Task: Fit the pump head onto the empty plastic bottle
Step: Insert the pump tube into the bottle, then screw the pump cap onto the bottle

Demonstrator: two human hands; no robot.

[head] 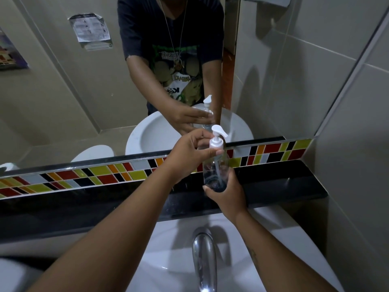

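Right hand (228, 193) gripped the clear bottle (215, 167) low to steady it upright above the sink (174, 258); left hand (189, 151) pinched the pump head (216, 139) at the neck, apparently to screw it down.

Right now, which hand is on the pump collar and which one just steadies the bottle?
The left hand pinches the white pump head at its collar. The right hand grips the clear bottle at its base.

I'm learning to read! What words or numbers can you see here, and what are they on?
"NE-YO", mirror-reversed: T-shirt in the mirror.
Other shirt lettering: too blurred to read.
Paper notice on the wall: too small to read.
Poster at the left edge: blurred.
Pump head and plastic bottle: no text.
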